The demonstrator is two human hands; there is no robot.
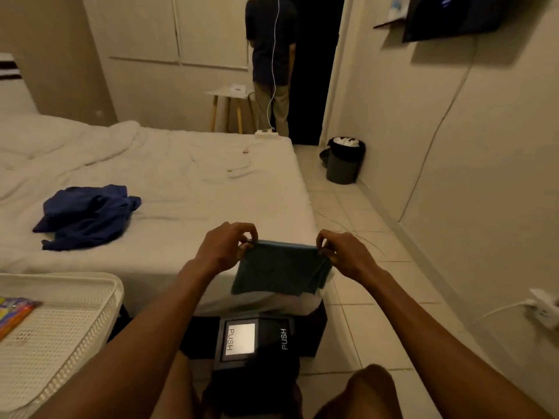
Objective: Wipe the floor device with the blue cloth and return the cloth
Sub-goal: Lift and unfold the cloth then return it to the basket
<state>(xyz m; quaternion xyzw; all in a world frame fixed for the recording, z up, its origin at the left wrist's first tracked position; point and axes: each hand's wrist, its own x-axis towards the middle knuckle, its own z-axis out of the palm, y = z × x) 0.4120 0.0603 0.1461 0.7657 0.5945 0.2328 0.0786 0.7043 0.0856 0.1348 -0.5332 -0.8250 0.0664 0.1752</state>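
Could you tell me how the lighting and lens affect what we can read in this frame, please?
Head view: dim, warm light, soft overall; the blue cloth pinched between left hand and right hand looks dull teal; the floor device is mostly dark, its white PUSH panel glaring; wide-angle distortion bows the walls and bed edges.

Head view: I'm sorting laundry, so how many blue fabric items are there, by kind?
Folded blue cloth, pinched by left hand and right hand: 1
Crumpled dark blue garment on the bed: 1
Total: 2
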